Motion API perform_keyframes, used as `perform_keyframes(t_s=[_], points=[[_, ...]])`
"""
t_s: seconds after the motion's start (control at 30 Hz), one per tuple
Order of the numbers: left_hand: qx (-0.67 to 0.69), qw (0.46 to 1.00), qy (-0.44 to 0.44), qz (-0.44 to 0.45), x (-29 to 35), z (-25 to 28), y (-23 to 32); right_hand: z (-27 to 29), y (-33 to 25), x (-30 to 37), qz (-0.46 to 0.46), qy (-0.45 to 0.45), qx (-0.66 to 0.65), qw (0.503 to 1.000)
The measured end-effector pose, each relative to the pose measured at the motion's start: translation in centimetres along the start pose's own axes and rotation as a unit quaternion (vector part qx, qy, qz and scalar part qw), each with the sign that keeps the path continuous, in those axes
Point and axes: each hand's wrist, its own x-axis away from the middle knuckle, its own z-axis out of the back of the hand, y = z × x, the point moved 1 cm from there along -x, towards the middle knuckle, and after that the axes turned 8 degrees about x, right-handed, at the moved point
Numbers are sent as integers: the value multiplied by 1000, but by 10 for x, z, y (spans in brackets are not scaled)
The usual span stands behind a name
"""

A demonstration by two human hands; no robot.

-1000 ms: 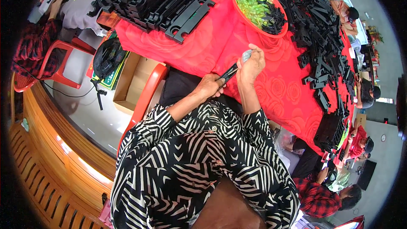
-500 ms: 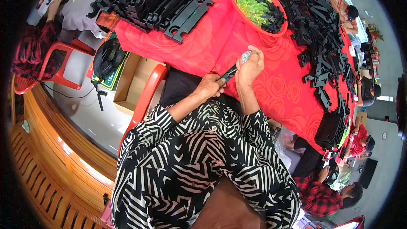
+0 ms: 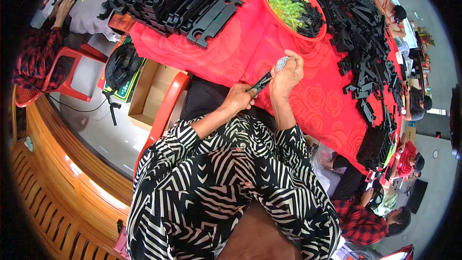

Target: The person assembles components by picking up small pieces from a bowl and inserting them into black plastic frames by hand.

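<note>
- The person's left hand (image 3: 237, 98) is clenched around the lower end of a slim black tool (image 3: 260, 84), which slants up and to the right toward the other hand.
- The right hand (image 3: 287, 73) is curled shut, pinching a small silvery-grey piece (image 3: 282, 62) at its fingertips, just above the tool's upper end; whether tool and piece touch cannot be told.
- Both hands are raised over the near edge of a table covered with a red patterned cloth (image 3: 250, 50).
- Beyond the right hand sits a round red basin (image 3: 272, 15) holding green translucent parts and some black ones.
- To the left on the cloth lies a stack of long black plastic frames (image 3: 178, 2).
- To the right, a heap of black plastic pieces (image 3: 361, 33) runs along the table.
- Left of the person stand an open cardboard box (image 3: 144, 91) and a red plastic chair (image 3: 163, 110).
</note>
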Motion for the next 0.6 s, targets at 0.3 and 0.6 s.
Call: perform_keyframes(t_s=[0.3, 0.6], points=[[-12, 1000, 9, -7, 0, -2, 3, 6, 6, -3, -30, -5, -46, 998], [-16, 999, 31, 6, 1, -4, 7, 2, 2, -1, -24, -5, -50, 998]])
